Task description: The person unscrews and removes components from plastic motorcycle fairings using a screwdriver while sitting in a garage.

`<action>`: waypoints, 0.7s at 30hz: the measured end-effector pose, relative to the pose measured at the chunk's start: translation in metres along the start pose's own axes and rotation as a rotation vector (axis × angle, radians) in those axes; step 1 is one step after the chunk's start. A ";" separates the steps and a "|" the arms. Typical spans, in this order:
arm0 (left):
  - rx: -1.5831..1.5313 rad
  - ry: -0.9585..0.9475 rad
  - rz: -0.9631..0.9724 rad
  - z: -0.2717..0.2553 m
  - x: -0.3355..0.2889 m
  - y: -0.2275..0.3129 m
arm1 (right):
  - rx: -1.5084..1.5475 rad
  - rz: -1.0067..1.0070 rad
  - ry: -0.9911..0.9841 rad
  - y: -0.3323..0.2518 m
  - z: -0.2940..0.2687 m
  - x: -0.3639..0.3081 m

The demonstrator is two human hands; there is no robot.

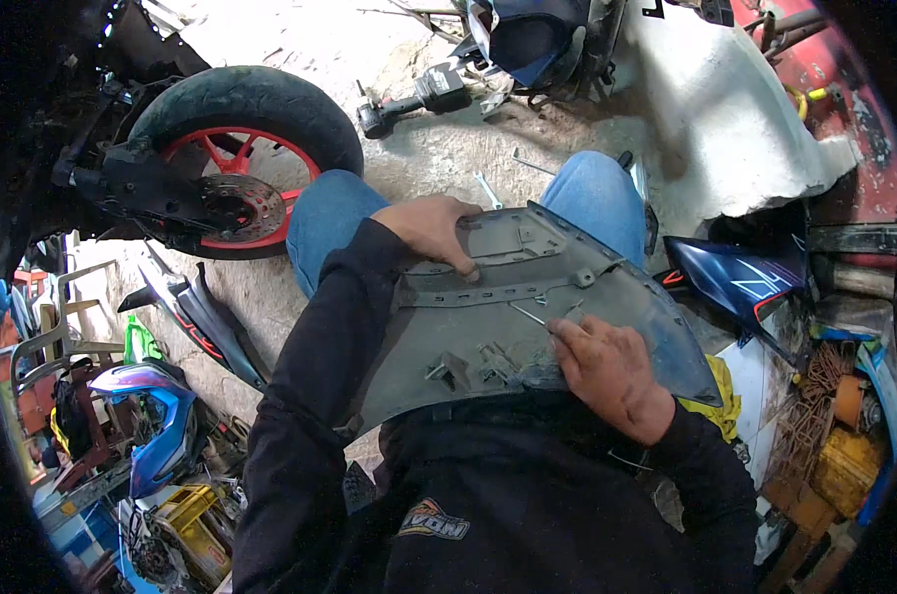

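Grey moulded plastic, ribbed and dusty, makes up the broad curved panel (pixel 428 346) that I see from the head camera, lying across the seated person's lap with its inner side facing up. Its upper part leans on the knees in faded blue denim jeans (pixel 597 193), and its lower edge meets the black long-sleeved top (pixel 527 495).

The left hand (pixel 430 236) grasps the panel at its upper left, thumb pressed on the inner face and fingers toward the upper edge. The right hand (pixel 612 374) is closed around a slim silvery metal rod-like tool (pixel 527 314), its thin shaft pointing up and left over the panel's middle, just below a slotted ridge. I cannot tell whether the tip touches the plastic.

Beyond the knees, on the pale, rough concrete floor (pixel 419 163), lie a small silvery spanner (pixel 486 190) and, farther off, a black cordless power tool (pixel 419 102). To the upper left stands a motorcycle wheel with a black tyre and red spokes (pixel 320 114). To the right, a dark blue bodywork piece with red and white markings (pixel 730 282) lies near a crumpled yellow cloth (pixel 725 394).
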State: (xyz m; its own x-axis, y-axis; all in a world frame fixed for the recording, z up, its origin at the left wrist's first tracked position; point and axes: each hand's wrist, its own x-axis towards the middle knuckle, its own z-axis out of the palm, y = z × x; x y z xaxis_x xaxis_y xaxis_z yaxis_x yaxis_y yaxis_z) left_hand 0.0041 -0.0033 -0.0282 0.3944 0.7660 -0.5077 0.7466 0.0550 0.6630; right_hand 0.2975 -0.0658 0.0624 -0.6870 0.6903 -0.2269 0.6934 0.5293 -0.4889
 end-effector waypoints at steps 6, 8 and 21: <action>0.034 0.002 0.036 0.002 0.003 -0.005 | -0.075 -0.069 0.070 0.007 0.004 0.003; 0.061 0.019 0.052 0.001 0.003 -0.005 | -0.090 -0.070 0.080 0.010 0.009 0.003; 0.073 0.004 -0.005 -0.001 -0.001 0.004 | -0.176 0.021 -0.035 -0.005 0.013 0.015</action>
State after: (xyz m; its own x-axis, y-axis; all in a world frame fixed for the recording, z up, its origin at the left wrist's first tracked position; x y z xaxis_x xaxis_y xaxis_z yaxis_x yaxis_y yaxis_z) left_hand 0.0059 -0.0034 -0.0242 0.3883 0.7686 -0.5084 0.7857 0.0122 0.6185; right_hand 0.2815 -0.0645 0.0508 -0.6770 0.6861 -0.2663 0.7329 0.5951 -0.3297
